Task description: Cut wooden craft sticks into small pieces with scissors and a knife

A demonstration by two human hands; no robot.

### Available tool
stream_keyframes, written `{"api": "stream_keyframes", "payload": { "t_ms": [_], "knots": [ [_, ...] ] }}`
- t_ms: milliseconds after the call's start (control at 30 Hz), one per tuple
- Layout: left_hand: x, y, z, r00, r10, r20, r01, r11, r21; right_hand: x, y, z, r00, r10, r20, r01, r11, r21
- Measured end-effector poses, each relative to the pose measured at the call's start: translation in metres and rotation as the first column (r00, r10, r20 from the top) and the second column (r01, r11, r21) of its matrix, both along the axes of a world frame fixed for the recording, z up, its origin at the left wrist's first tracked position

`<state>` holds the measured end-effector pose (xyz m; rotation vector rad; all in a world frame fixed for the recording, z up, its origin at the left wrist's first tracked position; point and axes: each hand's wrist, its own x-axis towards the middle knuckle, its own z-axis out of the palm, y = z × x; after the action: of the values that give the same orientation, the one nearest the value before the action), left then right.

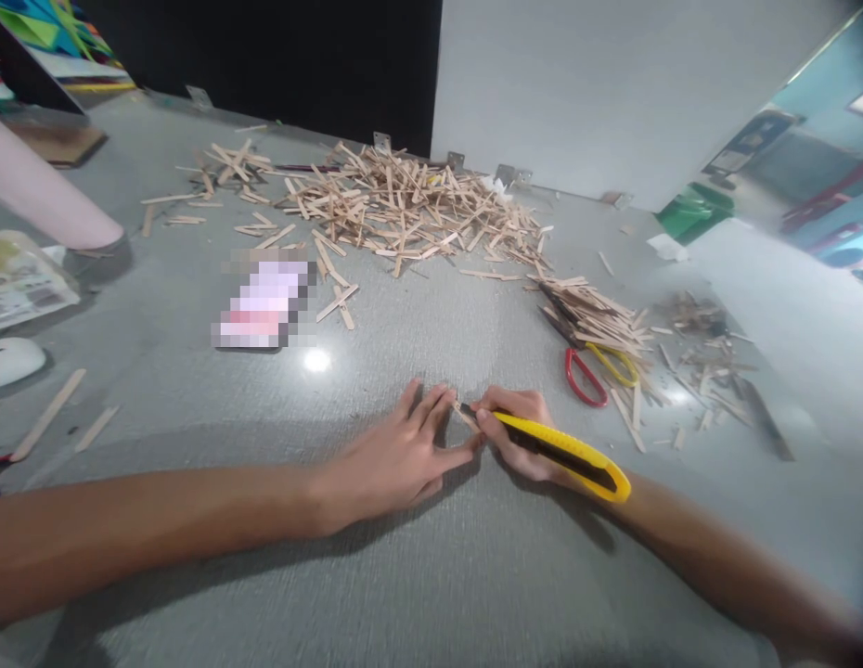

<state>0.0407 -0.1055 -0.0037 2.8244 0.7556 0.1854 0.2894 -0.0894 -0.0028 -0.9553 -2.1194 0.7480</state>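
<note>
My right hand (516, 408) is closed round a yellow and black box cutter (577, 455), its handle slanting back over the wrist. The cutter's tip meets a short wooden stick (468, 418) on the grey table. My left hand (407, 450) pins this stick to the table between its fingertips and thumb, the other fingers spread. Right of my hands lie scissors (586, 378) with one red and one yellow handle, their blades partly under a heap of wooden sticks (609, 315).
A large pile of wooden sticks (418, 209) spreads along the back by an upright black and white panel (577, 93). A blurred-out phone (268, 301) lies left of centre. At the left are a white mouse (14, 362), a packet (28, 283) and a pink cylinder (48, 190).
</note>
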Motion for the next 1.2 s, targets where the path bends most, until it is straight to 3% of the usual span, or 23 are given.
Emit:
{"api": "stream_keyframes", "payload": {
  "t_ms": [167, 300, 500, 600, 700, 833, 1067, 1200],
  "knots": [
    [0.000, -0.001, 0.002, 1.000, 0.002, -0.001, -0.002, 1.000, 0.025, 0.000, 0.000, 0.000, 1.000, 0.008, 0.003, -0.008, 1.000, 0.007],
    [0.000, -0.002, 0.002, 1.000, -0.006, 0.008, 0.006, 0.997, 0.081, 0.000, -0.006, 0.000, 1.000, 0.020, -0.003, -0.020, 0.996, 0.086],
    [-0.002, -0.002, -0.004, 0.999, 0.033, 0.027, -0.037, 0.985, 0.168, -0.001, -0.011, 0.004, 0.963, -0.238, -0.124, 0.248, 0.965, 0.081],
    [-0.002, 0.004, -0.006, 0.994, 0.076, 0.076, -0.092, 0.966, 0.243, -0.004, -0.007, 0.007, 0.956, -0.262, -0.130, 0.274, 0.958, 0.080],
    [-0.003, 0.013, -0.001, 0.971, 0.191, 0.147, -0.224, 0.939, 0.262, -0.007, -0.003, 0.005, 0.936, -0.311, -0.168, 0.320, 0.947, 0.033],
    [-0.005, 0.026, 0.008, 0.921, 0.359, 0.150, -0.380, 0.912, 0.151, -0.009, 0.000, -0.004, 0.911, -0.343, -0.230, 0.348, 0.937, -0.019],
    [-0.007, 0.036, 0.009, 0.906, 0.373, 0.199, -0.363, 0.928, -0.087, -0.005, -0.003, -0.001, 0.944, -0.280, -0.174, 0.259, 0.957, -0.134],
    [-0.006, 0.037, 0.011, 0.906, 0.366, 0.211, -0.329, 0.925, -0.190, -0.004, -0.002, 0.004, 0.964, -0.248, -0.097, 0.244, 0.969, -0.047]
  ]
}}
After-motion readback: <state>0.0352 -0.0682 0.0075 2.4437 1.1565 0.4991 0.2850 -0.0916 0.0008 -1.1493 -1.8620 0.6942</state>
